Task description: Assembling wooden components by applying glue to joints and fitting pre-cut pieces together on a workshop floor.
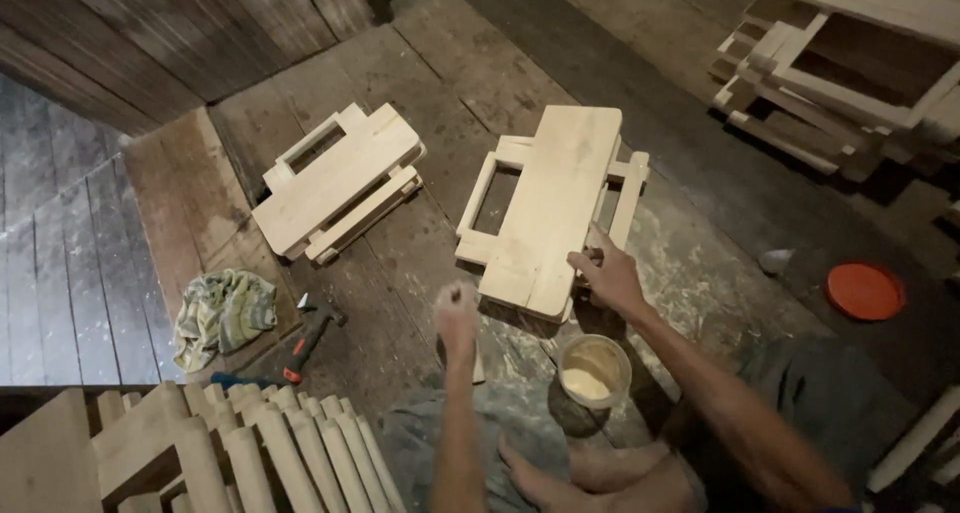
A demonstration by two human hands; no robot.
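A pale wooden board [552, 205] lies lengthwise on top of a light wooden frame [486, 195] on the plank floor in front of me. My right hand [606, 272] rests on the board's near right edge, fingers curled against it. My left hand [456, 311] is raised above the floor just left of the board's near end, closed into a fist; whether it holds something small I cannot tell. A round tub of cream-coloured paste [594, 371] stands open between my arms, close to my knee.
A second board-and-frame piece [336, 184] lies to the left. A crumpled rag [224, 314] and a hammer [312, 335] sit beside it. Turned wooden legs [300, 443] are stacked at lower left, more frames [840, 68] at upper right, an orange lid [865, 291] at right.
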